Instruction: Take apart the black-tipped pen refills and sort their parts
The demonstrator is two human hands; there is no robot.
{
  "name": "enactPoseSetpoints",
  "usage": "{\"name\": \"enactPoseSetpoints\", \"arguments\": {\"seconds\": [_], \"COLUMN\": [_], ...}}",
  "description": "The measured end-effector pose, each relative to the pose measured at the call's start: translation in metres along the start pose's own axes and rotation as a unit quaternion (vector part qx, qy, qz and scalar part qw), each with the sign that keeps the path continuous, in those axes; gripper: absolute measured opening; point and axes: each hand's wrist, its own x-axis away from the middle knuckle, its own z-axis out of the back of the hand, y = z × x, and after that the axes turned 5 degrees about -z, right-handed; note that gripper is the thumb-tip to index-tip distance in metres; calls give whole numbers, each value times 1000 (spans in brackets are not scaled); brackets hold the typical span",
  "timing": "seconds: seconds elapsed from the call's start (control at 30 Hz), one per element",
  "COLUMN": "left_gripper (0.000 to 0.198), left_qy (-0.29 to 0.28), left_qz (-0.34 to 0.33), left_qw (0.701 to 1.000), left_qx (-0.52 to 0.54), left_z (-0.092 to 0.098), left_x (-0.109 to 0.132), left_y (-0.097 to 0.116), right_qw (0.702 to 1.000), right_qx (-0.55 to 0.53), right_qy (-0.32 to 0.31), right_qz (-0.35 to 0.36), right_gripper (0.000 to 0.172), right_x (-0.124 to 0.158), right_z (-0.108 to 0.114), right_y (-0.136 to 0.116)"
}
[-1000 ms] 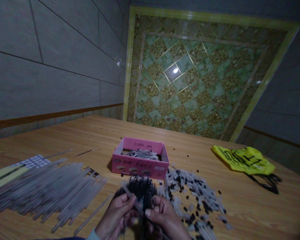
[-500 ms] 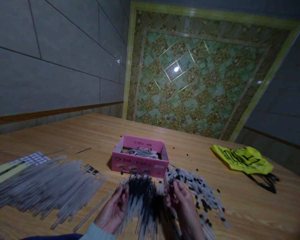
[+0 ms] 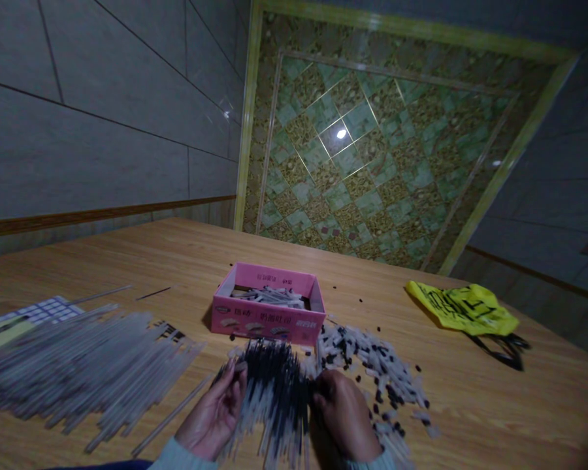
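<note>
My left hand is closed in a pinch on a small greyish piece, too blurred to name. It is at the left side of a pile of thin black-and-clear sticks. Over that pile's right edge, my right hand has its fingers curled, knuckles up; whatever lies between them is hidden. Behind both hands stands a pink cardboard box with short pale pieces inside. Small translucent pieces with black ends lie scattered to the right of my right hand.
Long clear tubes cover the left of the wooden table. Beside them lie a checked paper and a yellow sheet. A yellow plastic bag with black straps rests at the right. A tiled wall borders the left side.
My right hand has turned knuckles up and come down, moving left onto the stick pile's right edge. My left hand keeps its pinch. The whole view has shifted slightly.
</note>
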Motion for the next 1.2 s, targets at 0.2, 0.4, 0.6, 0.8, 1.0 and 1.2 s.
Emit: {"name": "enactPoseSetpoints", "arguments": {"seconds": [0.2, 0.4, 0.6, 0.8, 1.0, 1.2], "left_gripper": [30, 28, 19, 6, 20, 24], "left_qy": [8, 9, 5, -60, -124, -117], "left_qz": [-3, -3, -39, -84, -89, -92], "left_qw": [1000, 1000, 996, 965, 944, 944], "left_qx": [-11, -14, -86, -243, -294, -293], "left_z": [-3, -4, -1, 0, -3, 0], "left_x": [3, 5, 4, 8, 11, 9], "left_y": [-2, -2, -5, -14, -18, -19], "right_qw": [998, 998, 921, 802, 794, 774], "right_qx": [65, 58, -389, -584, -595, -616], "right_qy": [-15, -9, -31, -119, -125, -146], "right_qz": [8, 13, 11, -39, -9, -10], "right_gripper": [27, 22, 10, 33, 31, 35], "right_x": [5, 5, 3, 15, 18, 20], "right_z": [-6, -1, -9, -15, -24, -25], "right_y": [-10, -14, -30, -49, -47, -49]}}
